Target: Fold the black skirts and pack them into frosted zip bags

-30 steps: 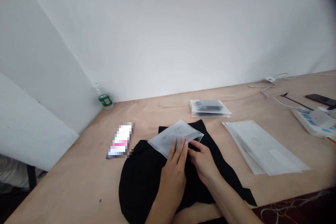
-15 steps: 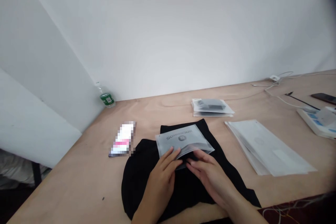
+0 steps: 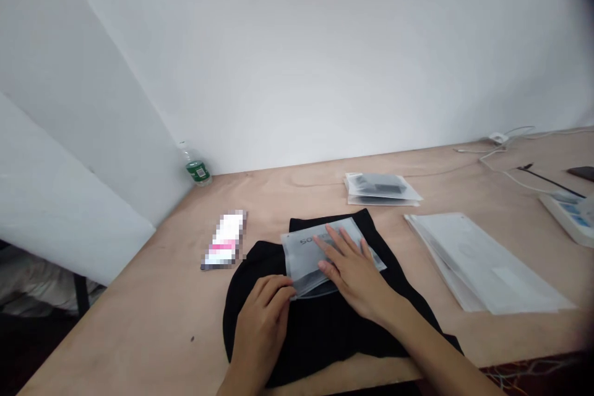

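Moved since earlier: our left hand (image 3: 263, 315) to the pouch (image 3: 299, 255) corner, our right hand (image 3: 355, 275) onto its top.
Left hand: fingers bent, touching corner; if pinching, we cannot tell.
Pouch: lies on black cloth (image 3: 325, 337).
Right hand: fingers spread, resting on pouch.

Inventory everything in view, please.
Fabric: one, black, front centre
Bag: one, translucent, on fabric
Filled bags: one stack, whitish, behind
Flat bags: one pile, whitish, right
Phone: one, pixelated white screen, left
Bottle: one, clear, green label, corner
Power strip: one, white, right
Adapter: one, white, back right
Cables: several, white, black, right
Flat object: one, dark, right edge
Bundle: count unclear, pale, lower left
Table: one, tan, below
Wall: one, white, back
Left hand: one, at bag's corner
Right hand: one, on bag
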